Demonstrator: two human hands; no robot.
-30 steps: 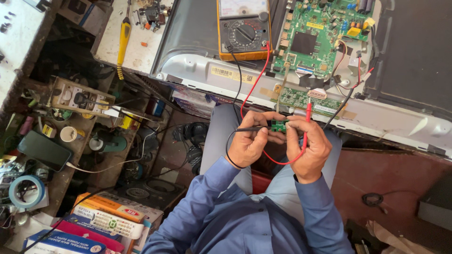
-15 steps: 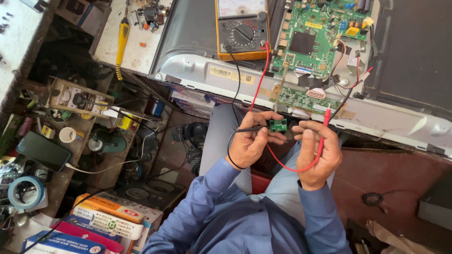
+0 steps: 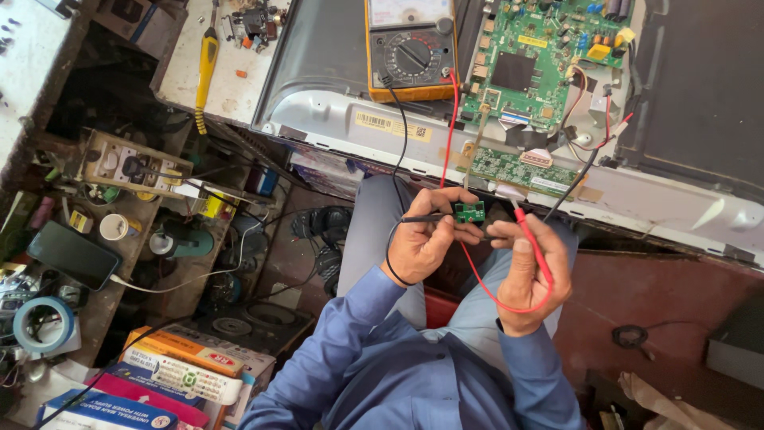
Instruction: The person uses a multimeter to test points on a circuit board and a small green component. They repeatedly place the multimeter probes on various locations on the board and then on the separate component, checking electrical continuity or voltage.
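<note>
Cluttered bench, small green board [image 3: 469, 212] half-hidden by fingers [image 3: 446, 199]

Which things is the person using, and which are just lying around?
In use: small green board, black probe in left hand, red probe in right hand, meter.
Lying about: yellow screwdriver, phone, blue tape roll, boxes.

Cluttered wooden shelves [image 3: 119, 239] at one side; dark reddish floor [image 3: 637, 295] below; daylight on workbench [image 3: 231, 80].
</note>
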